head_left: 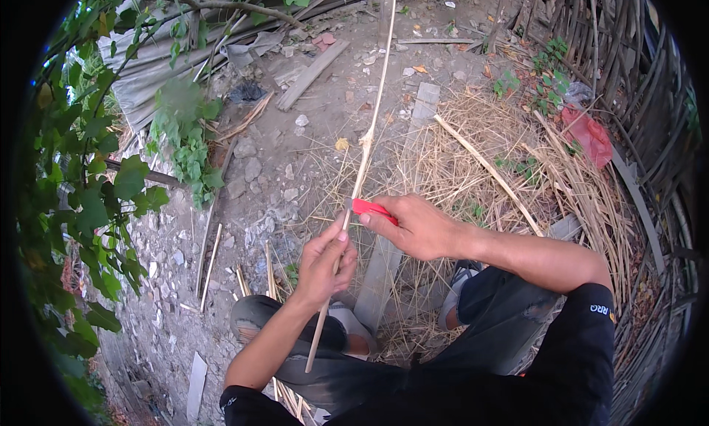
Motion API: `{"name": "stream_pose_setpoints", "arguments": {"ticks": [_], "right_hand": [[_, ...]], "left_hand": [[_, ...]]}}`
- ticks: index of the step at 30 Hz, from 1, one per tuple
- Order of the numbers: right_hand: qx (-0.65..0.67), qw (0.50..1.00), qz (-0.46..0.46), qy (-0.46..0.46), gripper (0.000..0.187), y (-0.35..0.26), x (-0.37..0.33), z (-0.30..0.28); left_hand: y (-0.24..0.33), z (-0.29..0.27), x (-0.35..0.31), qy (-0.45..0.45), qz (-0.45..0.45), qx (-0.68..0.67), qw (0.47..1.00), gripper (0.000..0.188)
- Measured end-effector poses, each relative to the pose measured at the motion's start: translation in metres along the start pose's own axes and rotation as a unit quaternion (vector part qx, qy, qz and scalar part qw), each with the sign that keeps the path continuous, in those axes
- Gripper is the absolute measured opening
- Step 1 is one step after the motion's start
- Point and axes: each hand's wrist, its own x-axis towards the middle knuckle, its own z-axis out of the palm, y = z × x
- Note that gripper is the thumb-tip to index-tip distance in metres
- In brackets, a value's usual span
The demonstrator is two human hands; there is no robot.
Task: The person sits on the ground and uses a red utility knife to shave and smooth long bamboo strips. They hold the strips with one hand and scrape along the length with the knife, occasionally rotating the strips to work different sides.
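Observation:
My left hand (326, 264) is closed round a long, thin, pale wooden stick (366, 139). The stick runs from its lower end above my thigh, up between my hands, to the top edge of the view, with a knobbly joint partway along. In my right hand (419, 225) is a red-handled utility knife (369, 209). Its short blade lies against the stick just above my left fingertips. My right fingers cover most of the handle's rear part.
Dry straw-like shavings (484, 156) and a pile of thin sticks (583, 197) lie to the right. A plank (380, 278) stretches between my feet. Cut sticks lie by my left leg. Leafy branches (96, 204) hang at left; a stick fence (642, 93) and red plastic bag (587, 136) are at right.

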Motion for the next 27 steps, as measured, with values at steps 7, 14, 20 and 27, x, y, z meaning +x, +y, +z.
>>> {"name": "stream_pose_setpoints", "arguments": {"ticks": [7,14,20,27], "right_hand": [[-0.066,0.997,0.010,-0.049,0.049,0.000,-0.007,0.004],[-0.081,0.990,0.042,-0.105,0.045,0.004,-0.001,0.005],[-0.069,0.991,0.035,-0.108,0.045,0.008,0.006,0.013],[-0.067,0.990,0.041,-0.118,0.046,0.010,0.011,0.017]], "left_hand": [[-0.037,0.002,0.025,-0.051,0.029,-0.033,0.998,0.020],[-0.033,-0.002,0.024,-0.020,0.003,-0.086,0.996,0.040],[-0.033,-0.009,0.019,-0.041,-0.009,-0.159,0.986,0.053],[-0.030,-0.013,0.014,-0.028,-0.012,-0.145,0.989,0.054]]}}
